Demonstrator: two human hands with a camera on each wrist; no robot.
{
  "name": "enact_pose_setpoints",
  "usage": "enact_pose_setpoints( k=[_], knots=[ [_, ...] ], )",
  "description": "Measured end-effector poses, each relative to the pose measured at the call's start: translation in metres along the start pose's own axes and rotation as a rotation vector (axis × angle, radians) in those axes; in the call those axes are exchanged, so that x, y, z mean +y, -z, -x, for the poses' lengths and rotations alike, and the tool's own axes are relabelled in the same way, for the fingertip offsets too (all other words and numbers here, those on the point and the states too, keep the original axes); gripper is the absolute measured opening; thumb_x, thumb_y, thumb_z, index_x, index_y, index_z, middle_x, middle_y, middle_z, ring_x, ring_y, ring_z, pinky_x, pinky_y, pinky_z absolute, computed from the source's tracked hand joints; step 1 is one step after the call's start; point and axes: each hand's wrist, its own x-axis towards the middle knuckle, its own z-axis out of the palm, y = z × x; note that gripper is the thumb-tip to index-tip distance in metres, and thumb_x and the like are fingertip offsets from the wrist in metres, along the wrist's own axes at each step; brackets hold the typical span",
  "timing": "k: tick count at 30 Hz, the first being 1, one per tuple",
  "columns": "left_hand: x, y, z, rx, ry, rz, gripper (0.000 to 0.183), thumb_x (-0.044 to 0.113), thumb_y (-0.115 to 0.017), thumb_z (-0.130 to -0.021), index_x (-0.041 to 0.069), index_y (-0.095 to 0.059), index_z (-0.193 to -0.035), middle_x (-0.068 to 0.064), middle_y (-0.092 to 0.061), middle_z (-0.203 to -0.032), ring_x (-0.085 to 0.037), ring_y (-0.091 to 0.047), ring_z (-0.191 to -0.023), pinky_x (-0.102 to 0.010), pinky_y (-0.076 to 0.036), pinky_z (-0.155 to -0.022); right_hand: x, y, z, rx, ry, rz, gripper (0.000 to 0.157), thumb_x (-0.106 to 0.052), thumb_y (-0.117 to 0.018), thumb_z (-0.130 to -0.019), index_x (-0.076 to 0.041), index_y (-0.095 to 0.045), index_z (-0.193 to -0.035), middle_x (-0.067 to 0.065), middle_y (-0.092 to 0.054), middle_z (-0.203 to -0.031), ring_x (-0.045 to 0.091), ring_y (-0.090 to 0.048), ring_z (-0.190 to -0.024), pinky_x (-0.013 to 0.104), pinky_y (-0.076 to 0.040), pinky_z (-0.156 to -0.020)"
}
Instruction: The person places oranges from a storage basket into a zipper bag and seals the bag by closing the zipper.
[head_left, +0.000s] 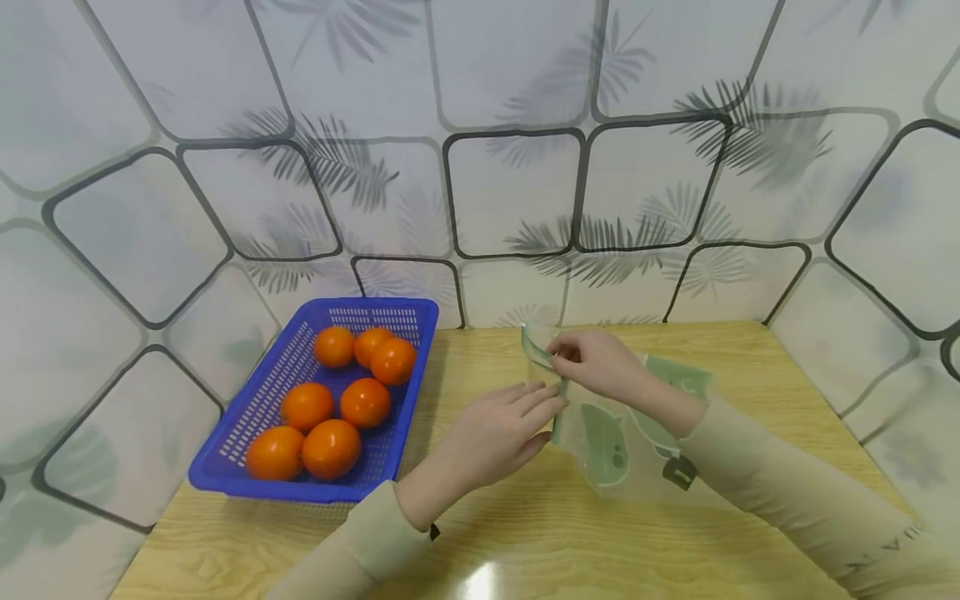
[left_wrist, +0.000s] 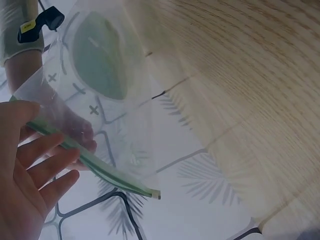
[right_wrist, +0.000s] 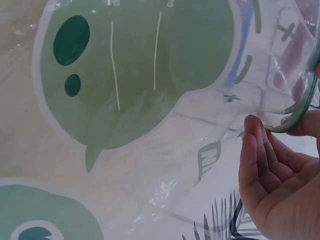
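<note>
A clear zip-lock bag with green cartoon prints hangs over the right part of the table. My right hand pinches its green zip edge between thumb and fingertips; the right wrist view shows this right hand at the bag's rim. Beside it, my left hand reaches to the same edge, fingers fairly straight and thumb apart. Seen from the left wrist, the left hand has its fingers against the green zip strip. How firmly the left thumb touches the plastic cannot be made out.
Left of the hands, a blue plastic basket holds several oranges. Both stand on a light wooden table. A patterned covering with leaf prints rises behind and at the sides.
</note>
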Motion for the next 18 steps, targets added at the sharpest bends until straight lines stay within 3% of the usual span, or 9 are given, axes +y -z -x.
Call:
enact_pose_setpoints(
  k=[8, 18],
  knots=[
    [-0.0014, 0.0019, -0.0009, -0.080, 0.017, 0.023, 0.072, 0.034, -0.083, -0.092, 0.019, -0.053, -0.156, -0.005, -0.073, -0.137, -0.020, -0.072, -0.122, -0.035, -0.057, -0.108, -0.0054, 0.0027, 0.0030, 0.056, -0.024, -0.074, 0.030, -0.010, -0.056, -0.104, 0.005, -0.071, -0.125, 0.014, -0.078, -0.094, 0.016, -0.071, -0.072, 0.029, -0.056, -0.062],
    [-0.0075, 0.0003, -0.0021, -0.045, 0.070, 0.101, 0.064, 0.028, -0.081, -0.094, 0.016, -0.056, -0.152, -0.008, -0.069, -0.133, -0.023, -0.073, -0.113, -0.037, -0.059, -0.102, -0.0085, 0.0072, 0.0076, 0.072, -0.016, -0.095, 0.029, -0.009, -0.055, -0.103, 0.005, -0.071, -0.123, 0.015, -0.078, -0.094, 0.012, -0.068, -0.069, 0.028, -0.057, -0.061]
  ],
)
